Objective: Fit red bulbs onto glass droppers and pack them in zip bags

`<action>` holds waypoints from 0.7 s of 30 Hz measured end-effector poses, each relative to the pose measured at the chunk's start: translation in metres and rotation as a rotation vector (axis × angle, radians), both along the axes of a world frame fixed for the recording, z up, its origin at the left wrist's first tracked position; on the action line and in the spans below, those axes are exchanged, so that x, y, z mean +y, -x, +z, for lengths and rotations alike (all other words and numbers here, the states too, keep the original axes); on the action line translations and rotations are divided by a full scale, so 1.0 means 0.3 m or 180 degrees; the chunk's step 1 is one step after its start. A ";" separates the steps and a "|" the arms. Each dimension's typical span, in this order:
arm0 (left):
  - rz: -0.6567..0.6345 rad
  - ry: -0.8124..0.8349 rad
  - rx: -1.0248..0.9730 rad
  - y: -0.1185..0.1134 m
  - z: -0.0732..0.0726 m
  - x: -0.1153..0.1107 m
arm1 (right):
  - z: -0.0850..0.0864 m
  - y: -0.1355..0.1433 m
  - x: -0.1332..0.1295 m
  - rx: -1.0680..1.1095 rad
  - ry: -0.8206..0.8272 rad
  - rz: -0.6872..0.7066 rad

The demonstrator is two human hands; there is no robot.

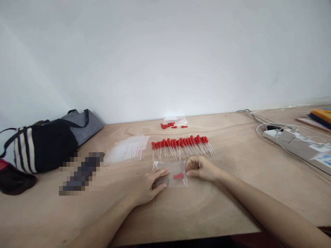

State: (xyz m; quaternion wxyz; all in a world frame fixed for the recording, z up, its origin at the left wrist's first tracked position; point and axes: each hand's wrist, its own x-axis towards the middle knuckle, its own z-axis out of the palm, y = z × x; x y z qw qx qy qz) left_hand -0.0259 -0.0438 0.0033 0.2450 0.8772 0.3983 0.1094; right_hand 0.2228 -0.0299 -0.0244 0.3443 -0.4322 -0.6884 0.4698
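A clear zip-lock bag [172, 183] lies flat on the wooden table in front of me, its red-lined zip end to the right. Inside it shows a dropper with a red rubber bulb [178, 176]; its thin tube is hard to make out. My left hand [152, 184] rests at the bag's left end, thumb and fingers apart on the plastic. At the zip end, my right hand [200, 168] pinches the bag's edge between thumb and fingers. Just beyond the bag, several red-bulbed droppers [181, 143] lie side by side in a row.
A fanned pile of zip-lock bags [125, 150] lies left of the row. Loose red bulbs [168, 125] sit near the wall. Bags [49, 148] and a pixelated dark object [82, 172] are on the left. A power strip with cables [297, 137] lies right.
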 end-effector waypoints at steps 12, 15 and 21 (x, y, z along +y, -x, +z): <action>-0.0395 -0.0405 -0.0317 0.006 -0.029 0.005 | 0.095 0.116 0.232 -0.2371 0.0050 -0.1912; -0.0334 -0.0428 -0.0324 0.003 -0.026 0.005 | 0.091 0.139 0.259 -0.2254 0.0244 -0.2041; -0.0114 -0.0394 -0.0344 -0.005 -0.029 0.007 | 0.092 0.122 0.280 -0.1750 0.0226 -0.2017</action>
